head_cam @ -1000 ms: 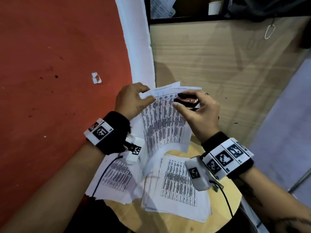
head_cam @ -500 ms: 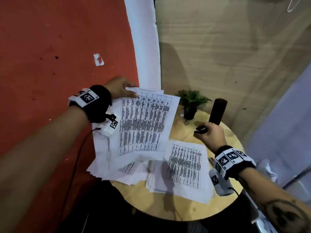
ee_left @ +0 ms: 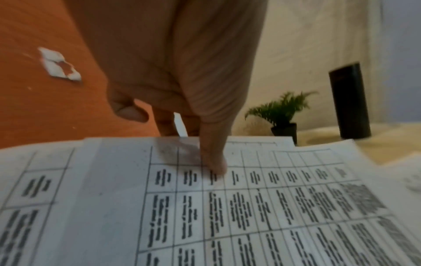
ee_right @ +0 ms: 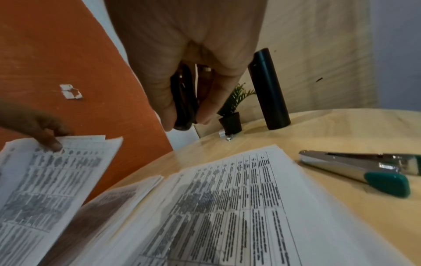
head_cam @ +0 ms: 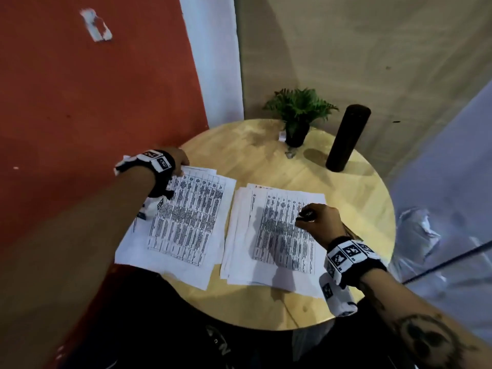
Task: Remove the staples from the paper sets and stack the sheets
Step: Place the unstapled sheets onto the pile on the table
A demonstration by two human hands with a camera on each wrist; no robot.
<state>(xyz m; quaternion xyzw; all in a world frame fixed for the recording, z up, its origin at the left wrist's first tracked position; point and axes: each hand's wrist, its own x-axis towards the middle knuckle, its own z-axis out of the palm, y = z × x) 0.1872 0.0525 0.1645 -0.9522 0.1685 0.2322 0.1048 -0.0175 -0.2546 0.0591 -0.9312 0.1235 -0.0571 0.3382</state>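
Note:
Two piles of printed sheets lie on a round wooden table (head_cam: 266, 155). My left hand (head_cam: 177, 159) pinches the far edge of the left pile (head_cam: 183, 225). In the left wrist view the thumb (ee_left: 214, 162) lies on top of the left pile (ee_left: 250, 207) and the fingers go behind its edge. My right hand (head_cam: 319, 222) hovers over the right pile (head_cam: 277, 235), gripping a black staple remover (head_cam: 306, 214) between thumb and fingers. The right wrist view shows the staple remover (ee_right: 184, 100) upright in that grip above the right pile (ee_right: 227, 207). No staple is visible.
A small potted plant (head_cam: 298, 110) and a tall black cylinder (head_cam: 346, 139) stand at the table's far edge. A silver stapler with a teal grip (ee_right: 355, 169) lies right of the right pile. A red wall (head_cam: 80, 102) is close on the left, and crumpled white material (head_cam: 420, 227) lies to the right.
My left hand has lowered the raised sheets onto the left pile. My right hand, with the staple remover, moved from near the black cylinder back over the right pile.

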